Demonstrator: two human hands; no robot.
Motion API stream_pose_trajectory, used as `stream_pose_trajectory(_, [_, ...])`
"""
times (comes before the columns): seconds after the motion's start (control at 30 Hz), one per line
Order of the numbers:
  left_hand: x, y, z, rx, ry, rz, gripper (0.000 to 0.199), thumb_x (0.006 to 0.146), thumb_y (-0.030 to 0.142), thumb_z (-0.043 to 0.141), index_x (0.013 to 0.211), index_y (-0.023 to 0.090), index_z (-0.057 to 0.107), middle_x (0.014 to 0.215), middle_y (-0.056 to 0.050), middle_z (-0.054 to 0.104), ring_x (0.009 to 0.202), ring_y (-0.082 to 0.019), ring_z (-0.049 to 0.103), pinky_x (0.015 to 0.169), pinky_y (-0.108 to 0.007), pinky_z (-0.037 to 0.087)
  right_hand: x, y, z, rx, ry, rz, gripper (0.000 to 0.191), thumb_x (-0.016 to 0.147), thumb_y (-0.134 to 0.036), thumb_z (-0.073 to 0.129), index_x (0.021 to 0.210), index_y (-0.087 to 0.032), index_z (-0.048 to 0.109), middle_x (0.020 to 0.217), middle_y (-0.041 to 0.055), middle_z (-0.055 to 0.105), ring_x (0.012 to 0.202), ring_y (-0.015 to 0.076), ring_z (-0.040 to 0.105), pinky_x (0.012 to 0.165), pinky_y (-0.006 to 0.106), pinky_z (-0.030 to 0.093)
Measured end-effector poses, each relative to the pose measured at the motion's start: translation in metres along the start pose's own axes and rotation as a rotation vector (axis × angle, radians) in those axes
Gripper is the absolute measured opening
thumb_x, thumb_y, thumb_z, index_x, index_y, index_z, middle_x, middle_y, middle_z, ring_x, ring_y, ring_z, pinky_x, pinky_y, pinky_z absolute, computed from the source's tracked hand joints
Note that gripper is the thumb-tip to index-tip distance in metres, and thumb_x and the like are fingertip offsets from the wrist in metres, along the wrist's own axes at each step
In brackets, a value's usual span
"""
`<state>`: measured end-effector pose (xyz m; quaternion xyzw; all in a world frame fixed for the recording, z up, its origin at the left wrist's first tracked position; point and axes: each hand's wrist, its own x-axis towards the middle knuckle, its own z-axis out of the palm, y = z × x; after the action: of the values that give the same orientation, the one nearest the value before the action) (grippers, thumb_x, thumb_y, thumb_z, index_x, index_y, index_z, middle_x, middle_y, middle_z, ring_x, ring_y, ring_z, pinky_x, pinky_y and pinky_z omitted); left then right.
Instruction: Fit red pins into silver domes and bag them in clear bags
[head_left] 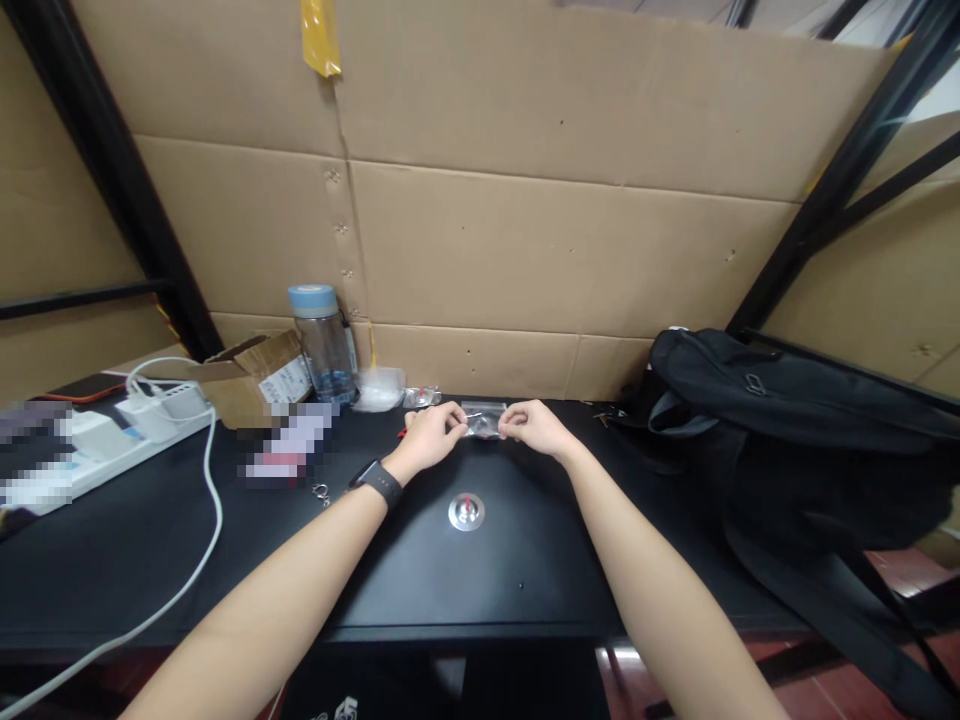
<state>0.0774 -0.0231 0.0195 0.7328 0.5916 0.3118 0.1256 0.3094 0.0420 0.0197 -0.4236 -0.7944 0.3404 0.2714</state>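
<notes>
Between my two hands, over the back of the black table, is a small clear plastic bag [485, 420]. My left hand [435, 436], with a black watch on its wrist, pinches the bag's left edge. The right edge is pinched by the fingers of my right hand [536, 428]. What lies inside the bag is too small to make out. Nearer to me on the table lies a round silvery disc [466, 512] with a red mark on it. Something small and red shows partly behind my left hand.
Left on the table [420, 590] are a blue-lidded bottle [322, 345], an open cardboard box [251, 380], a white power strip [142, 430] with a trailing cable, and small clear packets [379, 388]. A black backpack [810, 440] fills the right side. Cardboard panels [487, 250] stand behind.
</notes>
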Motion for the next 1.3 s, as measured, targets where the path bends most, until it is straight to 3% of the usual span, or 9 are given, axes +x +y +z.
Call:
stream_pose_trajectory(0.13, [-0.001,0.002,0.008,-0.016,0.025,-0.029,0.046,0.084,0.028,0.059,0.129,0.028,0.045,0.086,0.001,0.077,0.096,-0.023,0.068,0.095,-0.043,0.032,-0.001,0.003,0.005,-0.021,0.073,0.022,0.058,0.074,-0.014,0.068,0.130,-0.019,0.053,0.069,-0.0021,0.073,0.060,0.0128,0.064,0.064,0.022,0.049])
stream_pose_trajectory(0.2, [-0.002,0.002,0.011,0.047,0.003,0.017,0.046,0.087,0.026,0.056,0.131,0.031,0.046,0.089,0.001,0.076,0.100,-0.024,0.065,0.094,-0.044,0.031,-0.002,0.002,0.004,-0.080,0.049,-0.019,0.066,0.075,-0.012,0.066,0.137,-0.023,0.048,0.072,-0.0038,0.073,0.065,0.0129,0.066,0.069,0.022,0.050])
stream_pose_trajectory(0.37, [-0.006,0.004,0.015,0.283,-0.046,0.165,0.035,0.095,0.025,0.042,0.118,0.031,0.068,0.102,-0.007,0.072,0.106,-0.028,0.056,0.093,-0.047,0.030,-0.004,-0.004,0.005,-0.353,-0.071,-0.104,0.042,0.081,-0.010,0.054,0.115,-0.026,0.074,0.078,-0.0010,0.071,0.071,0.0131,0.064,0.076,0.025,0.047])
stream_pose_trajectory(0.6, [-0.009,0.008,0.018,0.378,-0.047,0.269,0.028,0.086,0.034,0.057,0.111,0.027,0.068,0.122,-0.010,0.063,0.128,-0.033,0.042,0.102,-0.054,0.029,-0.004,-0.012,0.017,-0.667,0.010,-0.193,0.036,0.075,-0.023,0.074,0.110,-0.033,0.077,0.118,0.0051,0.068,0.109,0.0240,0.059,0.091,0.033,0.042])
stream_pose_trajectory(0.77, [-0.007,0.001,0.023,0.368,-0.081,0.266,0.019,0.093,0.027,0.051,0.109,0.024,0.061,0.115,-0.010,0.070,0.138,-0.031,0.038,0.108,-0.060,0.020,-0.003,-0.016,0.019,-0.675,-0.020,-0.147,0.023,0.090,-0.029,0.064,0.110,-0.034,0.075,0.106,0.0038,0.077,0.105,0.0240,0.066,0.099,0.039,0.034])
stream_pose_trajectory(0.93, [-0.003,0.002,0.018,0.327,-0.026,0.244,0.025,0.101,0.028,0.038,0.114,0.025,0.060,0.113,-0.009,0.072,0.125,-0.028,0.051,0.109,-0.058,0.019,-0.007,-0.023,0.007,-0.642,0.025,-0.103,0.026,0.100,-0.033,0.050,0.109,-0.033,0.074,0.104,0.0056,0.078,0.101,0.0237,0.067,0.097,0.041,0.030])
stream_pose_trajectory(1.1, [-0.001,0.006,0.015,0.229,-0.009,0.175,0.026,0.102,0.031,0.040,0.121,0.028,0.057,0.112,-0.005,0.072,0.111,-0.025,0.058,0.105,-0.050,0.025,-0.011,-0.030,-0.004,-0.517,0.015,-0.065,0.023,0.098,-0.036,0.052,0.108,-0.030,0.072,0.104,0.0038,0.077,0.104,0.0249,0.067,0.090,0.035,0.035])
stream_pose_trajectory(1.2, [-0.003,0.005,0.016,0.242,-0.014,0.174,0.037,0.099,0.030,0.045,0.136,0.030,0.048,0.106,-0.005,0.072,0.109,-0.025,0.058,0.102,-0.048,0.027,-0.010,-0.028,0.002,-0.465,0.033,-0.034,0.020,0.095,-0.029,0.055,0.108,-0.029,0.070,0.087,0.0010,0.077,0.094,0.0216,0.068,0.086,0.032,0.035])
stream_pose_trajectory(1.3, [-0.007,0.003,0.016,0.309,-0.061,0.229,0.033,0.098,0.030,0.047,0.130,0.032,0.056,0.103,-0.005,0.071,0.107,-0.027,0.056,0.100,-0.049,0.026,-0.007,-0.023,0.013,-0.484,0.051,-0.006,0.023,0.092,-0.022,0.056,0.111,-0.029,0.067,0.081,-0.0012,0.074,0.087,0.0192,0.066,0.085,0.031,0.034])
